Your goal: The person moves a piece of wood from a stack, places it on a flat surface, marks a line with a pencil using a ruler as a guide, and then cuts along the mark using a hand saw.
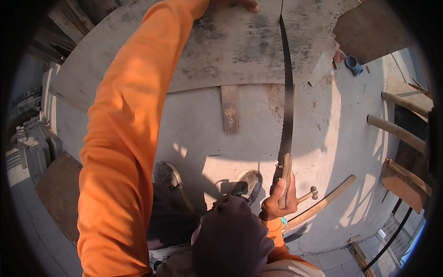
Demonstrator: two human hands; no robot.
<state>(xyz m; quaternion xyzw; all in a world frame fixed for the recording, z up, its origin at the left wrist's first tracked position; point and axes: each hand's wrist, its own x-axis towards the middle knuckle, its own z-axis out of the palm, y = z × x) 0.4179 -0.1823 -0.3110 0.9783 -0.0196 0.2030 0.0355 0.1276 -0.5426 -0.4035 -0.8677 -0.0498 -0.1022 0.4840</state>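
A handsaw (287, 111) with a long dark blade and a wooden handle is gripped in my right hand (279, 202), its fingers closed round the handle. The far end of the blade meets a thin cut line in a large, stained plywood sheet (207, 60). My left arm, in an orange sleeve, reaches across to the far part of this sheet. Only some fingers of my left hand (250, 5) show at the top edge of the picture, stretched out on the plywood; the rest is cut off or hidden.
A short board (230, 109) sticks out from under the sheet. Beside my right hand lie a hammer (314, 193) and a wooden strip (330, 198). A grey pipe fitting (354, 65) sits at the far right. Round poles (398, 131) stand right; stacked slabs (34, 147) are left.
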